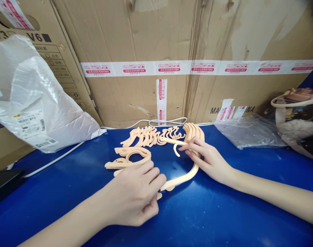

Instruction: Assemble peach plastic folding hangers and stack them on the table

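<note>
A cream plastic folding hanger [182,179] lies bent in a curve between my hands. My right hand [210,160] pinches it near its hook [176,150], fingers together. At the hanger arm's lower left end my left hand [139,193] is closed, knuckles up. Its fingertips are largely hidden, and a small cream tip shows below them. Just beyond my left hand rest folded hangers [136,155], partly covered by it. Behind lies a row of peach hanger parts [146,135] with hooks, and a stack of curved arms [194,132] stands beside my right fingers.
Cardboard boxes [136,99] wall off the back of the blue table [210,219]. A white plastic mailer bag [43,103] leans at left above a black device [6,185]. A clear plastic bag [245,132] and a dark bag with a pompom [298,132] sit at right. A white cable [56,159] runs behind.
</note>
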A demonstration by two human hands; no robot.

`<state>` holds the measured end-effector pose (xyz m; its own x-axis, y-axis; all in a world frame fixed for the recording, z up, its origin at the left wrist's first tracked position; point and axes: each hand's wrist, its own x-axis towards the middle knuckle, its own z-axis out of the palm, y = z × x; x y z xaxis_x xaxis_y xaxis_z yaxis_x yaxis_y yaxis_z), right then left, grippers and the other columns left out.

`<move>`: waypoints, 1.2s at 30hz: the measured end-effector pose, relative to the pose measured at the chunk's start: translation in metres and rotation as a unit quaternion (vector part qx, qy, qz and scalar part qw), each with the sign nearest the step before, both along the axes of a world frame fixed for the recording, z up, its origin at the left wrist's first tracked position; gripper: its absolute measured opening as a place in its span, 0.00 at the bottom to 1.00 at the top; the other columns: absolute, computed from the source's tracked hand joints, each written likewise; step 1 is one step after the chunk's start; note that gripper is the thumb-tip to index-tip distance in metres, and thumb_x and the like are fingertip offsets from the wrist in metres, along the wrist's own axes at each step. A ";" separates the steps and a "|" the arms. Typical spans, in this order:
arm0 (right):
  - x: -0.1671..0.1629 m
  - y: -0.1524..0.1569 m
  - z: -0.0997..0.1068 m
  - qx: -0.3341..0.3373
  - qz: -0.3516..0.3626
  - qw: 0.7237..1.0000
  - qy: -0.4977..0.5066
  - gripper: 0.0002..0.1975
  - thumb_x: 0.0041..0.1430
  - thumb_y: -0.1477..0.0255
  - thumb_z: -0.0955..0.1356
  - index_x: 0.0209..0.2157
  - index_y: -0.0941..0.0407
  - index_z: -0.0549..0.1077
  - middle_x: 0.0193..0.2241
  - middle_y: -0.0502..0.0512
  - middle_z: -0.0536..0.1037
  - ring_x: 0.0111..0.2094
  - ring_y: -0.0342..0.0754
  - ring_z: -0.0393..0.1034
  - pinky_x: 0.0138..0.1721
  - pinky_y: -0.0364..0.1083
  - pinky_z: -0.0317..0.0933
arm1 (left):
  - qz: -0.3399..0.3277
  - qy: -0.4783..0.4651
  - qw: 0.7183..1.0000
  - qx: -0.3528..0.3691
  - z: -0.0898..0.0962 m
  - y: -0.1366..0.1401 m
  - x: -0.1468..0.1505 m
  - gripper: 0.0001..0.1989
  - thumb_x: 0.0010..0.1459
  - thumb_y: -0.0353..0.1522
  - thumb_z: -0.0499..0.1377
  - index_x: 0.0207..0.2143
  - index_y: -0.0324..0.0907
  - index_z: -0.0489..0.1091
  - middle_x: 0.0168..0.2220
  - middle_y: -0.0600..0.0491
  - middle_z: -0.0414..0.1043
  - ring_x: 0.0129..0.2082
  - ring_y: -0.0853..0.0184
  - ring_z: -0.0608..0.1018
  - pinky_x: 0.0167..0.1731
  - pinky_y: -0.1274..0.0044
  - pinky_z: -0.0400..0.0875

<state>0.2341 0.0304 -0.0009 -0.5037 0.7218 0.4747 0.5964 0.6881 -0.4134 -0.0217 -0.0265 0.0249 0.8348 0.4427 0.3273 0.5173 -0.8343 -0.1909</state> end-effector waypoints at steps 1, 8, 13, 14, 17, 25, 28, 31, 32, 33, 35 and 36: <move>0.000 0.000 0.000 -0.002 -0.001 1.000 -0.003 0.12 0.66 0.73 0.60 0.43 0.53 0.73 0.36 0.53 0.72 0.35 0.45 0.69 0.38 0.46 0.62 | -0.001 0.000 1.000 0.006 0.001 0.000 0.000 0.05 0.52 0.26 0.50 0.27 0.41 0.63 0.25 0.54 0.63 0.26 0.64 0.64 0.27 0.73 0.62; 0.001 0.002 -0.002 -0.031 -0.016 0.999 0.014 0.12 0.66 0.71 0.60 0.42 0.52 0.74 0.38 0.51 0.78 0.38 0.47 0.71 0.40 0.45 0.62 | -0.007 -0.033 0.998 0.062 0.004 -0.003 -0.001 0.09 0.59 0.24 0.49 0.36 0.39 0.68 0.38 0.49 0.70 0.43 0.59 0.69 0.51 0.65 0.61; -0.002 0.001 -0.001 -0.033 -0.039 0.998 0.021 0.12 0.66 0.69 0.60 0.42 0.52 0.74 0.37 0.50 0.79 0.32 0.45 0.71 0.34 0.44 0.61 | -0.040 -0.059 0.991 0.113 -0.002 0.001 -0.001 0.12 0.62 0.19 0.47 0.38 0.39 0.68 0.48 0.45 0.69 0.50 0.58 0.68 0.50 0.67 0.64; -0.003 0.000 0.000 -0.030 -0.041 0.999 0.019 0.13 0.66 0.69 0.60 0.42 0.52 0.74 0.37 0.50 0.79 0.31 0.45 0.71 0.32 0.43 0.61 | -0.041 -0.060 0.991 0.114 -0.004 0.001 -0.001 0.13 0.62 0.19 0.47 0.38 0.39 0.68 0.50 0.45 0.68 0.50 0.58 0.69 0.48 0.67 0.66; -0.004 0.000 0.000 -0.026 -0.047 0.999 0.010 0.13 0.66 0.68 0.60 0.43 0.52 0.74 0.36 0.49 0.79 0.26 0.43 0.68 0.29 0.43 0.59 | -0.028 -0.060 0.991 0.113 -0.006 0.001 0.000 0.12 0.64 0.21 0.47 0.41 0.39 0.68 0.51 0.44 0.67 0.46 0.59 0.71 0.43 0.68 0.69; -0.003 -0.001 -0.001 -0.024 -0.063 0.998 0.002 0.12 0.65 0.67 0.61 0.45 0.50 0.73 0.36 0.47 0.79 0.23 0.41 0.65 0.27 0.42 0.57 | 0.010 -0.035 0.994 0.101 -0.006 0.002 0.001 0.17 0.65 0.23 0.42 0.46 0.40 0.68 0.34 0.49 0.71 0.32 0.61 0.72 0.32 0.70 0.66; -0.003 -0.003 0.000 -0.017 -0.071 0.997 -0.005 0.12 0.65 0.66 0.61 0.45 0.50 0.73 0.31 0.46 0.77 0.23 0.42 0.65 0.28 0.42 0.57 | 0.018 -0.055 0.998 0.011 -0.005 0.000 0.000 0.20 0.61 0.19 0.43 0.49 0.42 0.66 0.37 0.50 0.71 0.35 0.62 0.71 0.34 0.71 0.65; -0.004 -0.004 0.001 -0.014 -0.075 0.997 -0.012 0.12 0.64 0.65 0.61 0.45 0.50 0.73 0.24 0.45 0.74 0.23 0.42 0.65 0.28 0.42 0.56 | 0.027 -0.105 0.987 -0.122 -0.002 -0.006 0.000 0.25 0.58 0.17 0.42 0.51 0.44 0.64 0.43 0.51 0.70 0.39 0.64 0.70 0.39 0.72 0.66; -0.005 -0.004 0.001 -0.017 -0.076 0.997 -0.012 0.12 0.64 0.65 0.61 0.45 0.50 0.73 0.23 0.45 0.73 0.22 0.42 0.65 0.28 0.42 0.56 | 0.030 -0.119 0.979 -0.164 -0.001 -0.008 0.001 0.24 0.59 0.18 0.43 0.51 0.45 0.64 0.44 0.52 0.69 0.40 0.64 0.70 0.40 0.72 0.66; -0.005 -0.004 0.001 -0.020 -0.077 0.997 -0.010 0.12 0.64 0.65 0.61 0.45 0.51 0.73 0.22 0.44 0.72 0.21 0.42 0.64 0.27 0.42 0.56 | 0.036 -0.131 0.971 -0.197 0.000 -0.011 0.002 0.21 0.60 0.20 0.44 0.51 0.46 0.64 0.44 0.52 0.69 0.41 0.65 0.70 0.41 0.73 0.66; -0.005 -0.003 0.000 -0.026 -0.076 0.997 -0.005 0.12 0.64 0.65 0.61 0.44 0.52 0.73 0.20 0.44 0.70 0.20 0.41 0.64 0.26 0.41 0.55 | 0.052 -0.146 0.962 -0.225 0.002 -0.014 0.005 0.14 0.62 0.28 0.52 0.49 0.46 0.65 0.44 0.53 0.69 0.42 0.64 0.70 0.42 0.72 0.66; -0.005 -0.003 0.000 -0.026 -0.076 0.997 -0.004 0.12 0.64 0.65 0.62 0.44 0.52 0.73 0.19 0.43 0.69 0.20 0.41 0.63 0.26 0.41 0.55 | 0.058 -0.146 0.962 -0.221 0.002 -0.015 0.006 0.13 0.60 0.31 0.56 0.48 0.46 0.66 0.44 0.53 0.69 0.42 0.63 0.71 0.42 0.71 0.66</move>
